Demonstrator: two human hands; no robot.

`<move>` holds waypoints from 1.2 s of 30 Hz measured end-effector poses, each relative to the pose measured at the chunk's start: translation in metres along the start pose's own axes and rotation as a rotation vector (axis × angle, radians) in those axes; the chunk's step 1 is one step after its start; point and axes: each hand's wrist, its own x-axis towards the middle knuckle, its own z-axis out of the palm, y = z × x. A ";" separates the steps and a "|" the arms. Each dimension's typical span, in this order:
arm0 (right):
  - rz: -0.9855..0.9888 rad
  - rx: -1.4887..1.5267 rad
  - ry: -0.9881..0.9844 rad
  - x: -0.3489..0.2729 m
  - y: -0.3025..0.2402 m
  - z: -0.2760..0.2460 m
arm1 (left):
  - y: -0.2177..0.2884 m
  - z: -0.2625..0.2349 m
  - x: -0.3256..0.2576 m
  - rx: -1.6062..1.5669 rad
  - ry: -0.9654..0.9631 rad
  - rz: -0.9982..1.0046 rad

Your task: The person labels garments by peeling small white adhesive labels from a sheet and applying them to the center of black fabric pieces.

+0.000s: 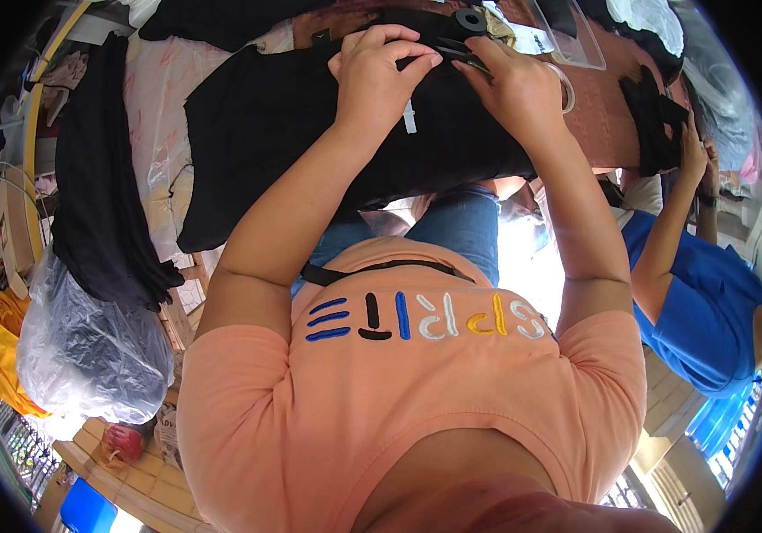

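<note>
A black garment (265,133) is spread over the work table in front of me, and a narrow white tag (410,116) shows on it. Over the garment, my left hand (379,75) is closed in a pinch, thumb against fingers. Whatever sits in that pinch is too small to make out. My right hand (523,87) grips a pair of dark scissors (457,53), their blades pointing left toward my left fingertips. Just beyond the scissors stands a black thread spool (468,19).
At the left a black cloth (101,178) hangs over the table edge above a clear plastic bag (92,338). A white ring (567,89) lies by my right wrist. To the right, a co-worker in a blue shirt (701,302) handles black fabric (652,115).
</note>
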 end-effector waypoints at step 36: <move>1.277 0.889 0.379 0.044 0.372 0.050 | -0.075 -0.038 -0.034 -0.042 -0.012 -0.144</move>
